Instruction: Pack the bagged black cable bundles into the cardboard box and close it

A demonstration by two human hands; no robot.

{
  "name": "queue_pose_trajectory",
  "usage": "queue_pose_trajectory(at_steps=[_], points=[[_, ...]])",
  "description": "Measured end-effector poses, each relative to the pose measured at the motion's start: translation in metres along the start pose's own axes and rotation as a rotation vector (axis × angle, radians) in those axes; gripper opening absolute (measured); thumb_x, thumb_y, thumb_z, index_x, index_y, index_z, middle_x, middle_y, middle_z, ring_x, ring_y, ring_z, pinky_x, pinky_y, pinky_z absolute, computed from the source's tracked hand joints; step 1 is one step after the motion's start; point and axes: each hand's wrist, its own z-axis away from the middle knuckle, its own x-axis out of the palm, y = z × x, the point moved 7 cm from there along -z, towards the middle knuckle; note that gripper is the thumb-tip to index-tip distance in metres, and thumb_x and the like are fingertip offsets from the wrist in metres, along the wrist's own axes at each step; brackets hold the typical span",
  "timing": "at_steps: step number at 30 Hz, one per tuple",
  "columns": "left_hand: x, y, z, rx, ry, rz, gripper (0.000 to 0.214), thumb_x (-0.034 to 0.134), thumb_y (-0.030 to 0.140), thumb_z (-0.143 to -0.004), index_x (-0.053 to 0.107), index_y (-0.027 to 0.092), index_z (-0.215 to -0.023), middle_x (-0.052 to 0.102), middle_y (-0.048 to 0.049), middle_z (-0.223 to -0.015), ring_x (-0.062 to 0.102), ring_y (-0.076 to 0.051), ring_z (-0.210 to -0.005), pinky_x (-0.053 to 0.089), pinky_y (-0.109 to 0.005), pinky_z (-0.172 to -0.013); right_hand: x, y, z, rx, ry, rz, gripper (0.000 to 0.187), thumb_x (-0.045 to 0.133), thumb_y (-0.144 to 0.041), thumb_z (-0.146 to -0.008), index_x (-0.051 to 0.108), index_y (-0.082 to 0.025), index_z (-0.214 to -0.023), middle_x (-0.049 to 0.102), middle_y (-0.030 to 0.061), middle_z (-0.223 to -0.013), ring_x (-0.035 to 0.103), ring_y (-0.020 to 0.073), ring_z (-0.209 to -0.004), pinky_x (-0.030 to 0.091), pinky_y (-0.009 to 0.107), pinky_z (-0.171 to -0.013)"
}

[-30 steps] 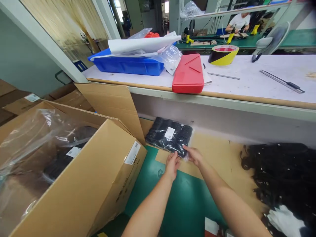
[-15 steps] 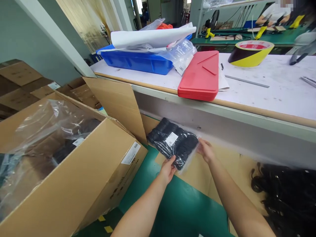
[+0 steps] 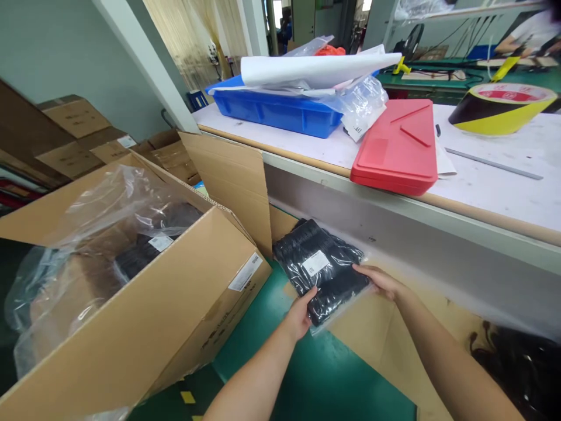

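A clear plastic packet of black coiled items (image 3: 322, 270) with a white label sits low in front of me, above a sheet of cardboard (image 3: 385, 339). My left hand (image 3: 300, 314) grips its near left corner. My right hand (image 3: 380, 280) holds its right edge, fingers closed over the plastic. To the left stands a large open cardboard box (image 3: 144, 304) lined with a clear plastic bag, with dark labelled packets inside.
A white workbench (image 3: 491, 187) carries a blue tray (image 3: 276, 111), a rolled white sheet, a red case (image 3: 397, 149) and a black-and-yellow tape roll (image 3: 499, 108). Black hair-like bundles (image 3: 521, 362) lie at the lower right. More cartons (image 3: 79, 131) are stacked at left. The floor is green.
Both hands took the packet by its edges and lifted it slightly; my view swung left, shifting the bench and box to the right.
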Motion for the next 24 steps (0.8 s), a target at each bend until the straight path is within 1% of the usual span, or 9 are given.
queue_pose_trajectory(at_steps=[4,7,9,11,14,16,19,22,24], points=[[-0.016,0.001,0.008,-0.038,-0.007,-0.002,0.046,0.074,0.032,-0.074,0.063,0.009,-0.112,0.072,-0.0134,-0.1,0.07,-0.024,-0.086,0.056,-0.033,-0.08,0.018,0.009,0.0,0.066,-0.07,0.06,0.021,0.07,-0.03,-0.074,0.067,-0.015,-0.089,0.073,0.0088,-0.084,0.069,0.021,-0.073,0.056,0.029,-0.066],[-0.023,0.001,0.011,-0.088,-0.017,0.0,0.043,0.07,0.029,-0.075,0.062,0.005,-0.11,0.072,-0.0166,-0.096,0.07,-0.026,-0.083,0.056,-0.036,-0.079,0.029,0.017,0.001,0.098,-0.092,0.084,0.025,0.072,-0.032,-0.073,0.067,-0.015,-0.09,0.074,0.0095,-0.088,0.069,0.0209,-0.074,0.056,0.03,-0.069],[-0.023,0.001,0.011,-0.092,-0.039,0.003,0.045,0.071,0.03,-0.075,0.061,0.005,-0.112,0.071,-0.0171,-0.097,0.07,-0.027,-0.086,0.056,-0.037,-0.081,0.036,0.018,0.003,0.097,-0.102,0.087,0.032,0.074,-0.038,-0.072,0.066,-0.015,-0.093,0.073,0.0105,-0.092,0.069,0.0221,-0.079,0.056,0.031,-0.072],[-0.02,0.005,0.011,-0.072,-0.064,-0.002,0.05,0.073,0.035,-0.074,0.06,0.008,-0.114,0.071,-0.0169,-0.1,0.07,-0.028,-0.089,0.056,-0.038,-0.083,0.044,0.017,0.006,0.086,-0.113,0.079,0.037,0.075,-0.041,-0.071,0.067,-0.015,-0.096,0.073,0.0112,-0.095,0.069,0.0239,-0.086,0.056,0.033,-0.076],[-0.019,0.014,0.016,-0.022,-0.08,-0.03,0.054,0.078,0.035,-0.071,0.06,0.009,-0.115,0.07,-0.0174,-0.102,0.07,-0.029,-0.087,0.056,-0.042,-0.082,0.057,0.016,0.018,0.068,-0.11,0.069,0.037,0.076,-0.041,-0.069,0.067,-0.016,-0.095,0.073,0.0118,-0.094,0.069,0.0265,-0.088,0.056,0.036,-0.077],[-0.02,0.022,0.025,0.018,-0.09,-0.055,0.054,0.08,0.029,-0.068,0.061,0.009,-0.114,0.07,-0.0182,-0.104,0.07,-0.03,-0.087,0.056,-0.044,-0.082,0.065,0.018,0.03,0.049,-0.098,0.064,0.036,0.076,-0.04,-0.069,0.067,-0.016,-0.095,0.073,0.012,-0.094,0.069,0.0273,-0.089,0.056,0.037,-0.078],[-0.022,0.029,0.047,0.072,-0.108,-0.098,0.053,0.082,0.027,-0.065,0.063,0.008,-0.111,0.07,-0.0189,-0.103,0.07,-0.03,-0.087,0.056,-0.044,-0.082,0.078,0.026,0.057,0.006,-0.091,0.05,0.035,0.074,-0.04,-0.071,0.067,-0.017,-0.096,0.072,0.0116,-0.098,0.069,0.0267,-0.093,0.054,0.037,-0.085],[-0.029,0.022,0.079,0.102,-0.095,-0.152,0.051,0.085,0.026,-0.061,0.066,0.007,-0.104,0.071,-0.0191,-0.097,0.07,-0.03,-0.082,0.057,-0.043,-0.079,0.09,0.046,0.096,-0.038,-0.1,-0.027,0.036,0.073,-0.041,-0.072,0.067,-0.017,-0.098,0.071,0.0121,-0.104,0.067,0.0271,-0.099,0.052,0.036,-0.091],[-0.037,0.01,0.107,0.109,-0.091,-0.195,0.05,0.085,0.027,-0.059,0.068,0.006,-0.101,0.072,-0.0188,-0.094,0.07,-0.03,-0.081,0.056,-0.043,-0.079,0.096,0.07,0.128,-0.042,-0.071,-0.089,0.042,0.074,-0.042,-0.071,0.066,-0.016,-0.103,0.071,0.0126,-0.106,0.066,0.0292,-0.102,0.051,0.038,-0.093]])
